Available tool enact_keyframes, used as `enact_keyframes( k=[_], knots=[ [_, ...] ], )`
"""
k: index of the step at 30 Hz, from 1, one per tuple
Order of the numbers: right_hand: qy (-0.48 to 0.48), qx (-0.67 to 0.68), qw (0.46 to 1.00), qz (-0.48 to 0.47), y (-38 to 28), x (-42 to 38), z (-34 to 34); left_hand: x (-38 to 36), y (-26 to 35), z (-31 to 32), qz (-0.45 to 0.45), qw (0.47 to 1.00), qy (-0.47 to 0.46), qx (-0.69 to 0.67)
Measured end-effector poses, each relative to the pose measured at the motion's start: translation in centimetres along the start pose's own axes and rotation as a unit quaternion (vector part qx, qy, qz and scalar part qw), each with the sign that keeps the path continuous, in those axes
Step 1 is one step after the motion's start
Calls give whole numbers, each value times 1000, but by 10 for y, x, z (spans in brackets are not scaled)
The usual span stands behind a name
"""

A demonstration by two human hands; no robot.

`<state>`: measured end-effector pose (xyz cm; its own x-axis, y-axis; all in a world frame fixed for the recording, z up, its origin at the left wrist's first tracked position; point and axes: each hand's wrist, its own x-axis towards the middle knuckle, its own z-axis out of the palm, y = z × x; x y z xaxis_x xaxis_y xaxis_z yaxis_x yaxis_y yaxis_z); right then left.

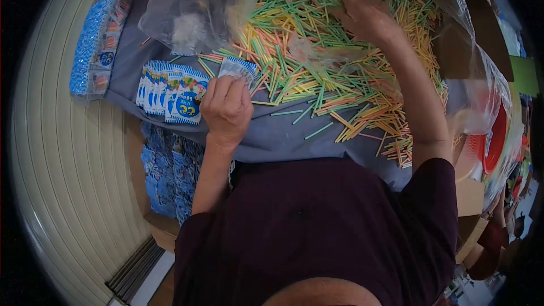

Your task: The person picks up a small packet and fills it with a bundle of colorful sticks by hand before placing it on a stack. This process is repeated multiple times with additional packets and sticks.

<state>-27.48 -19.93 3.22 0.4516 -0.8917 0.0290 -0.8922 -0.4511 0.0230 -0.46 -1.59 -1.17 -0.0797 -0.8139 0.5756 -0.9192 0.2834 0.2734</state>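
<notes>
My left hand (226,105) is closed on the lower edge of a small blue-and-clear packet (238,68), at the near left edge of the heap. Thin sticks (300,73) in green, yellow, orange and pink make up that large heap. My right hand (365,17) reaches over to its far side, fingers down among the sticks. Its fingertips are partly hidden, so any hold there cannot be made out. Beside my left hand, several printed blue-and-white packets (184,102) lie overlapping in a row on the grey cloth (272,141).
A clear plastic bag (198,11) lies behind the packet row. At far left stands a wrapped bundle of blue packets (96,45). Below the cloth, a cardboard box (136,164) holds many blue packets. On the right are a red basket (496,141) and another person's arm (498,209).
</notes>
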Motion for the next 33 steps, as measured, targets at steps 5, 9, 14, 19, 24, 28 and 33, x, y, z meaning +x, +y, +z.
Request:
enact_keyframes(
  k=[5,9,14,19,24,28,33],
  knots=[
    [88,-44,995,-36,-19,-10,14,-2,1,-10,-35,998,-18,-46],
    [9,-158,987,-14,-22,8,11,-2,-12,-16,-94,989,-37,-108],
    [86,-132,987,28,-13,-2,26,-12,-13,-12,-23,998,7,-54],
    [176,15,984,-34,9,-8,26,-12,-4,-16,39,999,8,-9],
    [126,52,991,17,1,-7,20,-10,-3,-27,-28,998,-54,-18],
    [95,94,990,51,2,4,26,-12,-14,-23,-55,996,-51,-56],
    [136,221,965,47,13,6,25,0,-9,-28,-21,997,21,-66]
  ],
)
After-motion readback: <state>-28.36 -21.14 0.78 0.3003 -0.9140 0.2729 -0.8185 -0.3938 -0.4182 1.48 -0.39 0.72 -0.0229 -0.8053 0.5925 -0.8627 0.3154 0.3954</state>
